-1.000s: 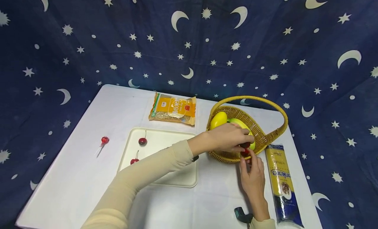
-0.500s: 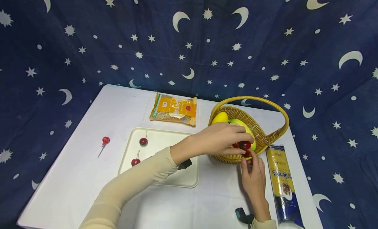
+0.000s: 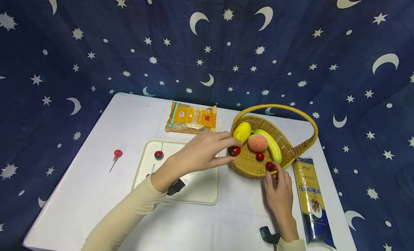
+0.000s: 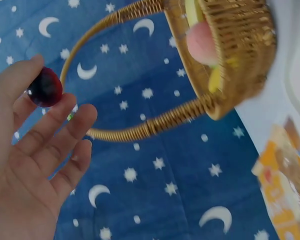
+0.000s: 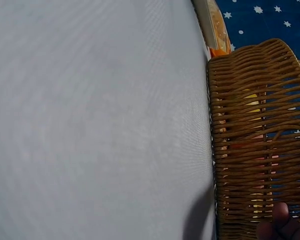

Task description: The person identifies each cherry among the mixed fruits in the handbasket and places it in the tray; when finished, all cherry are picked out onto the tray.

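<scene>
On the counter (image 3: 237, 222), toward its far right corner, we see the basket (image 3: 283, 145), its near rim held by the right-hand grip (image 3: 280, 195). The left-hand grip (image 3: 203, 152) has drawn back leftward, uncovering the peach (image 3: 257, 143), and pinches a dark cherry (image 3: 234, 151) by the basket's left rim; we judge that cherry not yet set down.

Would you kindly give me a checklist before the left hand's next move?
Held cherry secure: ok, pinched in the left hand.
Held cherry off the basket's wall: ok, a gap shows in the left wrist view.
Room on the tray: ok, bare surface shows at its right.
Basket free of other cherries: not ok, one by the peach, one by the right hand.
Right hand gripping the rim firmly: cannot tell.
</scene>
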Action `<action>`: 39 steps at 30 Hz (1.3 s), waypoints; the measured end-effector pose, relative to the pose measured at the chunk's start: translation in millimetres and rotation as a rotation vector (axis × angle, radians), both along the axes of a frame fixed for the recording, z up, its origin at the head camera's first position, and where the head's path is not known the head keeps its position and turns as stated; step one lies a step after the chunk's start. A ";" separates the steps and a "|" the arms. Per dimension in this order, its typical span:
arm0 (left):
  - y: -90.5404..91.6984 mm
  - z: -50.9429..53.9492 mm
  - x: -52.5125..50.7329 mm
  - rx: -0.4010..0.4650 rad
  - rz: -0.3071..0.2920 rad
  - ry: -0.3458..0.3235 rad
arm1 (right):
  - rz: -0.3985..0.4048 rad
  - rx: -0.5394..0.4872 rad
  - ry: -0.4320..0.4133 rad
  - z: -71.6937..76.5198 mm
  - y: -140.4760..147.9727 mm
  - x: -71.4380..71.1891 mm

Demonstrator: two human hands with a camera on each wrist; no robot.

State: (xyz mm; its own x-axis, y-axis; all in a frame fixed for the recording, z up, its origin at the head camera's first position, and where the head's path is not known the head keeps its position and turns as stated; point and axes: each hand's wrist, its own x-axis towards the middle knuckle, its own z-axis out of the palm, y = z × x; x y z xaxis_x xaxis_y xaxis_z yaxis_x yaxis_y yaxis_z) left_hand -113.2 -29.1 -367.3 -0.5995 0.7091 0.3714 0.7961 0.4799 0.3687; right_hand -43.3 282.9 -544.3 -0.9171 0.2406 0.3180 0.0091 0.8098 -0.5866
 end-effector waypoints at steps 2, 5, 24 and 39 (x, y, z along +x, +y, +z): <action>-12.3 -3.9 4.5 0.015 0.043 -0.017 | 0.000 -0.001 -0.005 0.7 -0.4 -0.2; -29.5 -10.4 11.6 0.032 0.106 -0.045 | 0.003 0.004 -0.012 1.2 -0.9 -0.3; -58.0 -65.2 38.1 -0.050 0.249 -0.040 | 0.018 0.000 0.001 2.1 0.7 0.6; -51.3 -117.2 41.1 -0.288 0.232 -0.099 | 0.025 0.003 0.011 1.8 1.4 -0.6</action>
State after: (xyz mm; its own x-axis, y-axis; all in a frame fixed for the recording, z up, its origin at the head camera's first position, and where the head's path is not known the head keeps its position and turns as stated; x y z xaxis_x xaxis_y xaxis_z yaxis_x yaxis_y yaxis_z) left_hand -72.0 -80.4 -484.5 -0.7793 0.6171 0.1091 0.6213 0.7383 0.2625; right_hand -43.9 284.3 -542.5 -0.9191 0.2170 0.3290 -0.0176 0.8113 -0.5843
